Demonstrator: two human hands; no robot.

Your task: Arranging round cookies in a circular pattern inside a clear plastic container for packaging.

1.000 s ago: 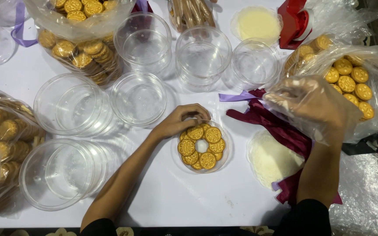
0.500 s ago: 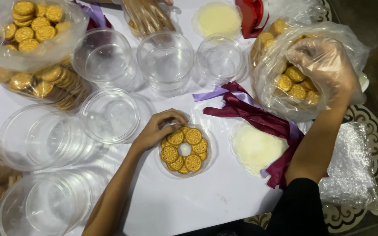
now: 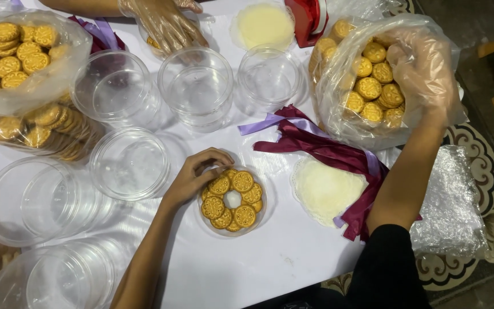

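The bare left hand [image 3: 192, 174] steadies a clear tub [image 3: 232, 200] ringed with biscuits, while the gloved right hand [image 3: 424, 71] reaches into a biscuit bag [image 3: 338, 86].

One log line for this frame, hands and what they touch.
left hand: bare, on round clear tub of yellow cookies | right hand: plastic-gloved, inside clear bag of cookies

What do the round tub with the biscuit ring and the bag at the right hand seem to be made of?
The round tub looks like clear, glossy hard plastic: the biscuits show through its wall. The bag seems thin, soft, cloudy plastic film: it wrinkles and folds around the right hand.
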